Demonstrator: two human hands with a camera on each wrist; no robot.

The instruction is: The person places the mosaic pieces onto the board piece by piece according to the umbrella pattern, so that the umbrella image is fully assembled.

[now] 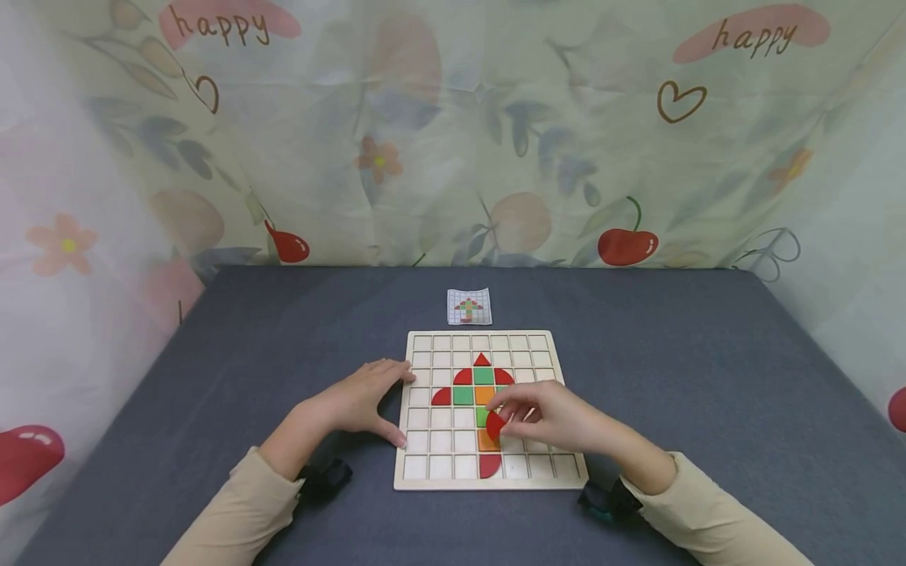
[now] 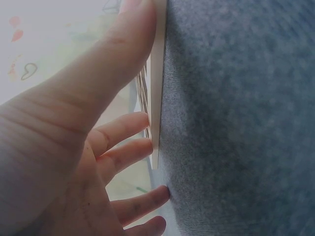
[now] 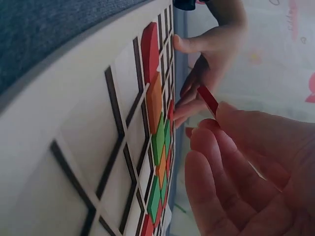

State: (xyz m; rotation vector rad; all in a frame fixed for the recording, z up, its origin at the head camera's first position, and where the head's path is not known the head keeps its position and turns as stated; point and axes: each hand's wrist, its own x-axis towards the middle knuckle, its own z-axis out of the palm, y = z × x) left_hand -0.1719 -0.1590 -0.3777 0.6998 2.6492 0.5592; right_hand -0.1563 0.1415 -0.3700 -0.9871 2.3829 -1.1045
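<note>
A pale wooden grid board (image 1: 425, 442) lies flat on the dark cloth. My right hand (image 1: 548, 413) is above its middle, pinching a red curved-edge piece (image 1: 493, 425) between thumb and fingers. In the right wrist view this red piece (image 3: 207, 101) appears thin and tilted, raised off the board. My left hand (image 1: 354, 397) rests at the board's left edge, thumb and fingers spread along it. Set in the cells are a red triangle (image 1: 482, 360), red quarter-rounds (image 1: 441, 397), and green (image 1: 463, 395) and orange (image 1: 484, 395) squares. A red quarter-round (image 1: 490, 466) sits in the bottom row.
Behind the board lies a small card (image 1: 469, 306) printed with a coloured grid pattern. The dark tablecloth (image 1: 318, 314) extends on all sides, and a printed curtain (image 1: 453, 157) hangs along the back. Black wrist bands (image 1: 610, 500) are by both sleeves.
</note>
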